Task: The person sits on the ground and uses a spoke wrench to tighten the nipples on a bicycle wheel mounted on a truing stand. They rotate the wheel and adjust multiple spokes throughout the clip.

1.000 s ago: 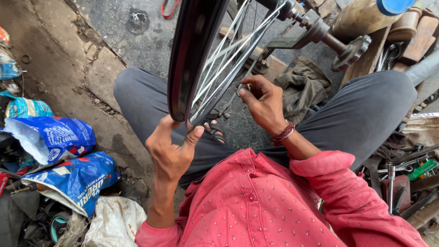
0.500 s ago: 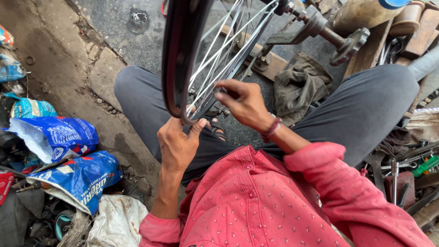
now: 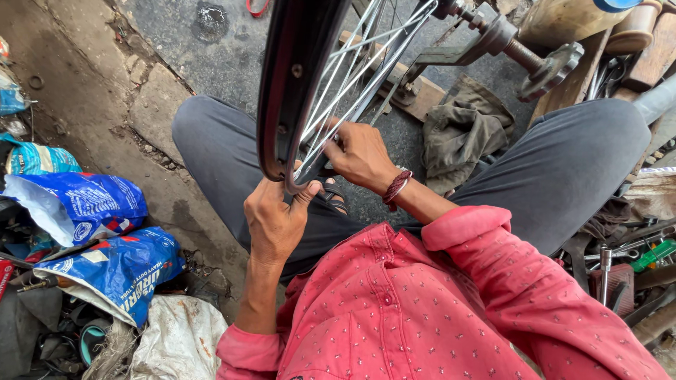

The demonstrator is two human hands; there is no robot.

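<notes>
A black bicycle wheel rim with silver spokes stands upright in a metal truing stand between my knees. My left hand grips the lower edge of the rim, thumb on its inner side. My right hand reaches in among the spokes near the rim, fingers pinched on a spoke end; whether it holds a small tool is hidden. A red thread band circles my right wrist. I sit in a pink shirt and grey trousers.
Blue and white plastic sacks and clutter lie on the ground at left. A dirty rag lies by the stand. Wooden blocks sit at upper right, tools and metal parts at right.
The view drifted so the wheel and both hands sit lower and more central. My right hand has moved closer to the rim, nearer my left hand, which keeps its grip.
</notes>
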